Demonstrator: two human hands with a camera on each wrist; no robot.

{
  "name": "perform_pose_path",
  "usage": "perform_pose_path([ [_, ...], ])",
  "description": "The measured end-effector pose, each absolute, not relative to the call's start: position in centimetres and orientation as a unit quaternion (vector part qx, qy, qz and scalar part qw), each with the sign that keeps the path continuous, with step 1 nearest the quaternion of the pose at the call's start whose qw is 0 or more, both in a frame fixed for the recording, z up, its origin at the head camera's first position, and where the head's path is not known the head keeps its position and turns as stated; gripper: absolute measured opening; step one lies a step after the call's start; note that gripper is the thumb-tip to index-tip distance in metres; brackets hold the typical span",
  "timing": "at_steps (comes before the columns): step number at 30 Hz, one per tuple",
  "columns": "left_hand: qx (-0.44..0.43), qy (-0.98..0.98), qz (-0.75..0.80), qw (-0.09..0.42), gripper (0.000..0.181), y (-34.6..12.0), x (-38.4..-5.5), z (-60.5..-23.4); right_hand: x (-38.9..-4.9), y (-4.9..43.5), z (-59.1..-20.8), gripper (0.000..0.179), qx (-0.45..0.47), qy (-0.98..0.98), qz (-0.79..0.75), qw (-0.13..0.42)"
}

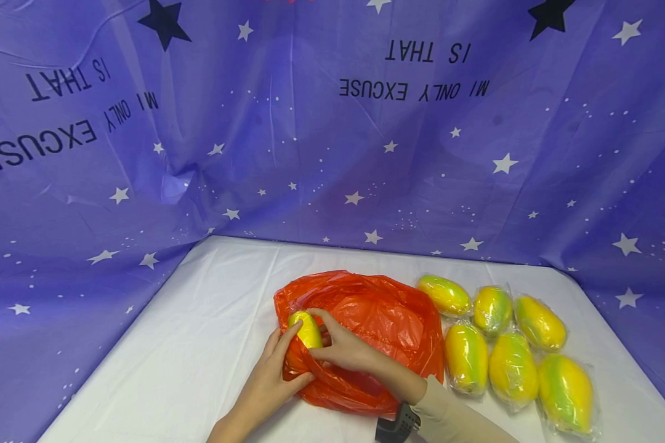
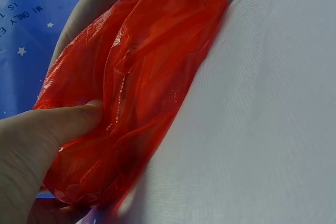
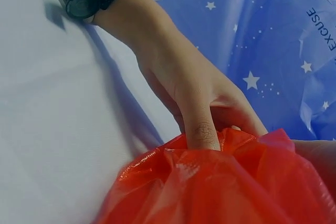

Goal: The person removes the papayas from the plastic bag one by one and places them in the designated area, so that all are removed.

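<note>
A red plastic bag [image 1: 388, 307] lies on the white table with its mouth open upward. Inside its left side sits a yellow mango [image 1: 306, 329]. My right hand [image 1: 340, 344] reaches into the bag and grips this mango, thumb on the near side and fingers on the far side. At the bag's left edge, my left hand [image 1: 271, 375] holds the film, its fingertips beside the mango. The left wrist view shows the left thumb [image 2: 79, 119] pressing on the red film. In the right wrist view the bag hides the right fingertips and the mango.
Several yellow-green mangoes in clear wrap stand in two rows right of the bag, among them a back-left one [image 1: 444, 295] and a front-right one [image 1: 565, 394]. A purple star-printed cloth [image 1: 332, 154] hangs behind the white table [image 1: 172, 344]. The right wrist wears a black device [image 1: 397, 424].
</note>
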State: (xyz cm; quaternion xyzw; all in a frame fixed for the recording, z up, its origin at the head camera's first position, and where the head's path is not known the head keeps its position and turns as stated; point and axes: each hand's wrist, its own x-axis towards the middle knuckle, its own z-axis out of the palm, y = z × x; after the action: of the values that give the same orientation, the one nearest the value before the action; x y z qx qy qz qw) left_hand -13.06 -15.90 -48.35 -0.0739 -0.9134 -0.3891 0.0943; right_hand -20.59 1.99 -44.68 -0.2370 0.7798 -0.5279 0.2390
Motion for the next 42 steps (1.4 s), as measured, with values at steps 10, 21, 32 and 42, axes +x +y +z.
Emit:
perform_pose_path([
  [10, -0.078, -0.912, -0.391, 0.093, 0.088, -15.9, -13.1, -48.3, -20.8, 2.3, -45.0, 0.068, -0.217, 0.773, -0.551, 0.227],
  [21, -0.082, -0.91, -0.396, 0.09, 0.09, -15.9, -13.2, -48.3, -21.3, 3.3, -45.2, 0.068, -0.201, 0.779, -0.555, 0.214],
  [32, -0.075, -0.911, -0.397, 0.081, 0.089, -15.9, -13.1, -48.0, -21.4, 5.0, -44.7, 0.071, -0.171, 0.776, -0.574, 0.198],
  [42, -0.072, -0.911, -0.398, 0.083, 0.089, -15.8, -13.0, -48.1, -21.1, 7.6, -44.0, 0.072, -0.148, 0.773, -0.588, 0.185],
])
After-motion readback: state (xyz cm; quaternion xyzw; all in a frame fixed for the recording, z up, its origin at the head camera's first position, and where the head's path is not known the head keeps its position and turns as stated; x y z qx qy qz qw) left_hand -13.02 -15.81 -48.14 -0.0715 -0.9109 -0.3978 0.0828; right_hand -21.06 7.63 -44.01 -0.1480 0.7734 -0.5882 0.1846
